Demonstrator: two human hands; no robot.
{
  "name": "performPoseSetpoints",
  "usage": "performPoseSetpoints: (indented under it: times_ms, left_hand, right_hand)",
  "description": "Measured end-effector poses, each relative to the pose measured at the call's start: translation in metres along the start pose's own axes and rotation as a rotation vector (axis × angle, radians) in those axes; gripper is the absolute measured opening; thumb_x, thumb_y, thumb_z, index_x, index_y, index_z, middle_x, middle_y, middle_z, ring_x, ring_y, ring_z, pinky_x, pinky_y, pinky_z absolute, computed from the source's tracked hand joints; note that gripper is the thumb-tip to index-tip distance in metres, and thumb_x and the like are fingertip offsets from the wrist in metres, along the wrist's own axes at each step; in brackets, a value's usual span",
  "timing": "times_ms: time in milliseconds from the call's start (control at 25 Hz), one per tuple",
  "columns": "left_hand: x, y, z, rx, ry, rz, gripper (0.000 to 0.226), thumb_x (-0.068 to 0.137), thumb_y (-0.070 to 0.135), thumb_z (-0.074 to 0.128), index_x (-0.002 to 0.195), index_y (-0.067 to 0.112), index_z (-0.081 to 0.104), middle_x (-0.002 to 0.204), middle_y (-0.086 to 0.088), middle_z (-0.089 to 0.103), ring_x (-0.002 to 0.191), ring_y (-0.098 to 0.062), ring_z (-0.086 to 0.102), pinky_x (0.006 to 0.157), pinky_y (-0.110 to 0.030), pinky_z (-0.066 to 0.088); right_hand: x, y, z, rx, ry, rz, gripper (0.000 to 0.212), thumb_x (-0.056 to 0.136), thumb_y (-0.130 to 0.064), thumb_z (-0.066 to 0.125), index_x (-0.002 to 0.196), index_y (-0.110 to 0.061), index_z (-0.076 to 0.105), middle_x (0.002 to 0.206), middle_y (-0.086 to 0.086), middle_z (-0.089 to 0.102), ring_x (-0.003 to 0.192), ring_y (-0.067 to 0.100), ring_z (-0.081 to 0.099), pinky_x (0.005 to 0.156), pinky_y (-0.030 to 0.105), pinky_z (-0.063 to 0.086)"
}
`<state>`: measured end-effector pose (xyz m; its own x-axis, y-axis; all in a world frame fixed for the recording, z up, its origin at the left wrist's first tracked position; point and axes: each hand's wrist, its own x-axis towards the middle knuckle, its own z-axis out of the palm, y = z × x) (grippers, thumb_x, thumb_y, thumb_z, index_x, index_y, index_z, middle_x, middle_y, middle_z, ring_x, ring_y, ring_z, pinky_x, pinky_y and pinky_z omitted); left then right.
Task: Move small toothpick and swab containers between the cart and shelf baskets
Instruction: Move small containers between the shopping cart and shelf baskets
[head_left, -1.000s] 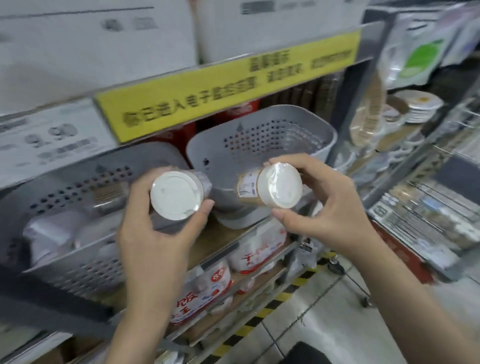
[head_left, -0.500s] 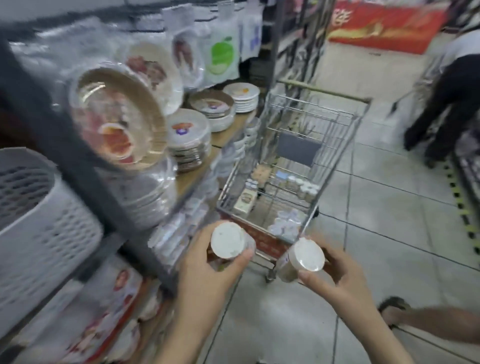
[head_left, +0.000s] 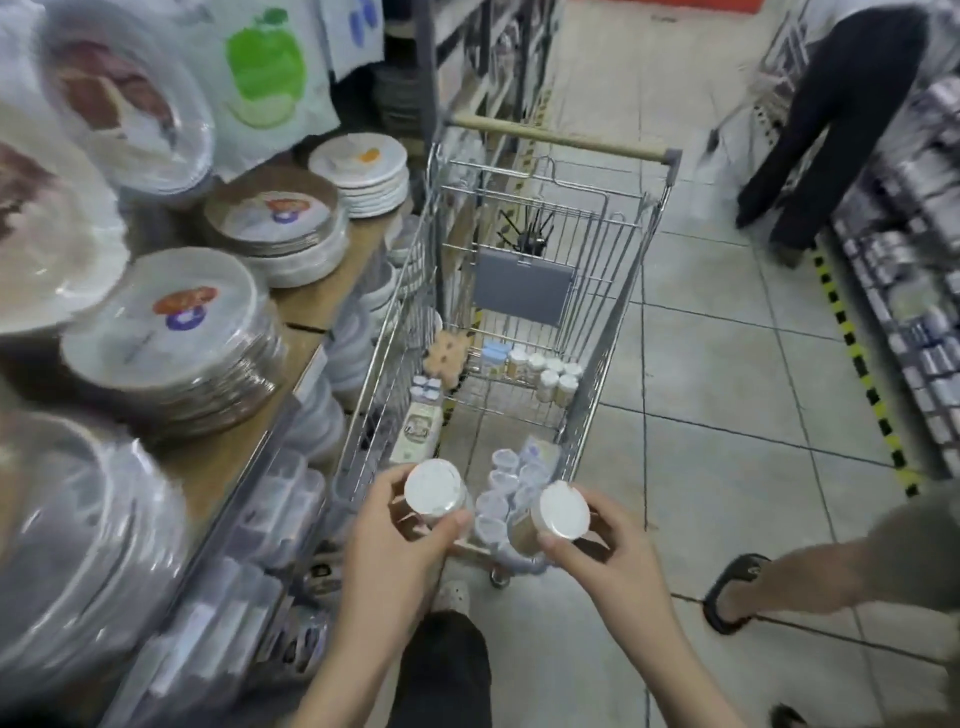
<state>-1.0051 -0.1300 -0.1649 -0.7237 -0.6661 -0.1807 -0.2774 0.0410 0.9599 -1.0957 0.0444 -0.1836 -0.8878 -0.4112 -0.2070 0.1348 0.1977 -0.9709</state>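
My left hand (head_left: 397, 540) grips a small round container with a white lid (head_left: 434, 491). A second white-lidded container (head_left: 558, 512), with tan contents showing through its side, is held in my right hand (head_left: 605, 553). Both are over the near end of a wire shopping cart (head_left: 605, 358). Inside the cart, several small clear-lidded containers (head_left: 506, 486) are clustered at the near end. More small white-capped jars (head_left: 550, 371) stand at the far end, and a flat green-labelled pack (head_left: 418, 428) lies along the left side.
Wrapped stacks of paper plates (head_left: 171, 332) fill the wooden shelf on my left, with packed goods on the lower shelf (head_left: 270, 514). A person in dark trousers (head_left: 821, 130) stands at the far right. Another person's sandalled foot (head_left: 737, 587) is near right. A shelf of goods (head_left: 914, 291) lines the right.
I have turned from the grey shelf baskets to the cart. Both hands, each still holding a container, now sit over the cart's near end, closer than half a second ago.
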Motion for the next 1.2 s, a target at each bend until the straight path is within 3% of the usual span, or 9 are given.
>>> performPoseSetpoints:
  times_ms: [80,160,280,560,680,800,920,1040,1200]
  left_hand:
    - [0.058,-0.007,0.009,0.034,-0.038,-0.03,0.051,0.065,0.008,0.085,0.105,0.026,0.06,0.097,0.011,0.068,0.082,0.006,0.062,0.075,-0.016,0.052]
    - [0.112,-0.015,0.019,0.082,-0.078,-0.064,0.053,0.066,0.013,0.085,0.11,0.026,0.06,0.101,0.011,0.067,0.09,-0.001,0.062,0.081,-0.028,0.053]
    - [0.178,-0.024,0.036,0.138,-0.128,-0.082,0.053,0.067,0.012,0.084,0.112,0.023,0.059,0.103,0.008,0.066,0.097,-0.007,0.06,0.078,-0.022,0.048]
    - [0.274,-0.046,0.08,0.243,-0.153,-0.175,0.053,0.071,0.012,0.081,0.115,0.026,0.056,0.104,0.008,0.061,0.094,-0.009,0.056,0.07,-0.02,0.04]
    - [0.314,-0.077,0.106,0.252,-0.117,-0.25,0.051,0.07,0.011,0.081,0.111,0.028,0.055,0.099,0.007,0.062,0.092,-0.015,0.06,0.072,-0.025,0.046]
    - [0.357,-0.115,0.138,0.277,-0.124,-0.303,0.053,0.069,0.01,0.082,0.114,0.022,0.057,0.099,0.004,0.064,0.096,-0.019,0.061,0.076,-0.027,0.048]
    - [0.394,-0.154,0.173,0.297,-0.157,-0.305,0.052,0.069,0.009,0.082,0.113,0.021,0.057,0.099,0.006,0.062,0.091,-0.011,0.057,0.067,-0.008,0.04]
    - [0.424,-0.203,0.203,0.326,-0.172,-0.295,0.053,0.065,0.011,0.085,0.113,0.015,0.063,0.104,0.0,0.067,0.097,-0.018,0.062,0.077,-0.026,0.049]
    - [0.447,-0.252,0.232,0.32,-0.162,-0.33,0.042,0.07,0.012,0.081,0.106,0.024,0.064,0.094,0.008,0.066,0.09,-0.015,0.061,0.07,-0.025,0.047]
  right_hand:
    - [0.05,0.001,0.01,0.003,0.036,0.034,0.041,0.072,0.0,0.077,0.103,-0.025,0.066,0.096,-0.012,0.071,0.091,0.004,0.065,0.076,0.02,0.053]
    - [0.095,0.003,0.019,0.016,0.096,0.064,0.041,0.072,0.002,0.077,0.1,-0.025,0.066,0.091,-0.014,0.072,0.086,-0.002,0.065,0.072,0.015,0.05]
    - [0.156,0.009,0.026,0.026,0.175,0.124,0.041,0.07,0.001,0.078,0.1,-0.023,0.065,0.089,-0.014,0.07,0.081,-0.008,0.063,0.07,0.01,0.049]
    - [0.259,0.04,0.021,-0.044,0.151,0.246,0.038,0.073,-0.008,0.079,0.097,-0.031,0.062,0.096,-0.014,0.067,0.084,-0.01,0.061,0.072,0.007,0.048]
    - [0.31,0.072,0.024,-0.043,0.133,0.312,0.039,0.074,-0.009,0.078,0.095,-0.035,0.059,0.098,-0.016,0.066,0.091,-0.004,0.06,0.072,0.007,0.048]
    - [0.357,0.12,0.031,-0.028,0.199,0.383,0.037,0.074,-0.006,0.077,0.1,-0.027,0.061,0.104,-0.004,0.067,0.093,0.007,0.062,0.077,0.014,0.049]
    - [0.402,0.172,0.042,-0.027,0.323,0.442,0.036,0.073,-0.005,0.077,0.102,-0.019,0.062,0.106,0.008,0.066,0.094,0.02,0.064,0.081,0.029,0.053]
    - [0.44,0.212,0.052,-0.027,0.401,0.419,0.029,0.073,-0.005,0.076,0.097,-0.017,0.065,0.092,0.001,0.07,0.085,0.018,0.065,0.073,0.023,0.053]
    - [0.471,0.253,0.055,-0.091,0.481,0.426,0.026,0.075,-0.01,0.076,0.088,-0.029,0.063,0.081,-0.017,0.064,0.072,-0.001,0.059,0.061,0.004,0.041]
